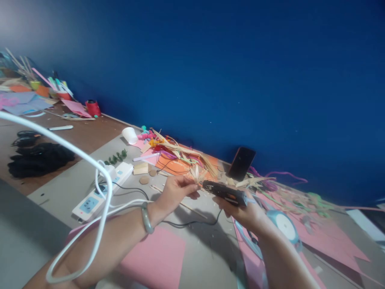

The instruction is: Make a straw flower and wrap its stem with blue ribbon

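My left hand (179,192), with a bracelet on its wrist, pinches the base of a small pale flower (196,173) that looks made of dry husk. In my right hand (237,210) is a black hot glue gun (224,192), its nozzle pointing left, close to my left fingertips and the flower's base. Whether nozzle and flower touch, I cannot tell. Behind the flower lies a heap of dry husk strips (183,149) on an orange sheet (171,163). A thin stick (192,210) rests on the table under my hands.
A white power strip (104,192) sits left, with a white cable (104,224) looping across the foreground. A phone (241,162) leans on the blue wall. Nearby are a paper cup (129,135), a ribbon roll (284,226), pink paper (156,257) and a black cloth heap (40,158).
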{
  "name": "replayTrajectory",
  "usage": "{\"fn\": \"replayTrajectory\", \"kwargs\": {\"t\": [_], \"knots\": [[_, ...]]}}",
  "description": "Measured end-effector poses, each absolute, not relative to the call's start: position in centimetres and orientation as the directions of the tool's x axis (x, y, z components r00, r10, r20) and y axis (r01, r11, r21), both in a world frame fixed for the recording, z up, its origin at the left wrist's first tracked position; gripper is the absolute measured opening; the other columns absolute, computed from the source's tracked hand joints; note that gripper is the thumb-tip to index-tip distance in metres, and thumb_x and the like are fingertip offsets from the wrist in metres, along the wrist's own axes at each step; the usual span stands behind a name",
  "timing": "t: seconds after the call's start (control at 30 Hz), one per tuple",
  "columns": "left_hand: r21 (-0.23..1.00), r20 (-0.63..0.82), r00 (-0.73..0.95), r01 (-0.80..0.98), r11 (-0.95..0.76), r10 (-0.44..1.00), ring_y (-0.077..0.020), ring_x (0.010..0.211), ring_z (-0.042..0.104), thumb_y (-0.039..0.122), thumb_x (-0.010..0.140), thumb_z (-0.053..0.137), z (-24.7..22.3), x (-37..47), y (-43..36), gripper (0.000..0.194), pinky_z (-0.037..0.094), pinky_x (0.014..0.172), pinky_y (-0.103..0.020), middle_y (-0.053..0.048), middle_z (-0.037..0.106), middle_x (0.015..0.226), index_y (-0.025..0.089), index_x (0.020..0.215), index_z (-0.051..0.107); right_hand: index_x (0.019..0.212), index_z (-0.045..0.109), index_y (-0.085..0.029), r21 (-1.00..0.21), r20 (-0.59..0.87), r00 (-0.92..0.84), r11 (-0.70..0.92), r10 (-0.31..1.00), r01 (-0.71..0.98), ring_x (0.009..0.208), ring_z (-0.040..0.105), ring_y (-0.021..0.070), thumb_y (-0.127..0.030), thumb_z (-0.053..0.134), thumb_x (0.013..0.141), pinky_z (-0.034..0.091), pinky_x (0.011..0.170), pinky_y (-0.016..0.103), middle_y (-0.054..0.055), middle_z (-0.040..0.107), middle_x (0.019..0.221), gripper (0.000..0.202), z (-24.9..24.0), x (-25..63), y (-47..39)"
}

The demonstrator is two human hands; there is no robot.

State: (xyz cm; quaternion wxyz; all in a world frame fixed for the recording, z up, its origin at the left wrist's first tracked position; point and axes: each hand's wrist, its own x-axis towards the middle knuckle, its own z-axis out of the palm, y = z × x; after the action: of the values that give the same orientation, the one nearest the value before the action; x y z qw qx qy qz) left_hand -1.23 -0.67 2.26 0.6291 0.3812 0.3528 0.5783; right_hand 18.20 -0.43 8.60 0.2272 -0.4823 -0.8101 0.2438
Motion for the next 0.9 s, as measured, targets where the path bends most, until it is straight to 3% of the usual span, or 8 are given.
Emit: {"fn": "replayTrajectory", "kwargs": {"t": [0.43, 0.9], "knots": [[0.900, 0.046, 0.084, -0.436, -0.005, 0.995, -0.0155, 0.053, 0.066, 0.034, 0.064, 0.079, 1.4, -1.3, -0.5, 0.028, 0.055, 0.056, -0.027, -0.004, 0.068, 0.057, 0.011, 0.072, 0.066, 0.075, 0.060, -0.016, -0.502, 0.192, -0.488, 0.513, 0.851, 0.696, 0.051, 0.047, 0.0125, -0.042, 0.056, 0.085, 0.038, 0.049, 0.025, 0.000, 0.055, 0.057, 0.029, 8.3, 18.9, -0.3], [0.889, 0.051, 0.094, -0.459, -0.002, 0.994, -0.0137, 0.051, 0.065, 0.030, 0.065, 0.079, 0.6, -1.1, -0.2, 0.025, 0.055, 0.054, -0.024, -0.003, 0.069, 0.057, 0.011, 0.072, 0.066, 0.070, 0.055, -0.018, -0.476, 0.252, -0.495, 0.552, 0.832, 0.685, 0.054, 0.044, 0.0117, -0.041, 0.056, 0.086, 0.034, 0.052, 0.023, -0.001, 0.053, 0.059, 0.028, 8.5, 19.0, -0.4]]}}
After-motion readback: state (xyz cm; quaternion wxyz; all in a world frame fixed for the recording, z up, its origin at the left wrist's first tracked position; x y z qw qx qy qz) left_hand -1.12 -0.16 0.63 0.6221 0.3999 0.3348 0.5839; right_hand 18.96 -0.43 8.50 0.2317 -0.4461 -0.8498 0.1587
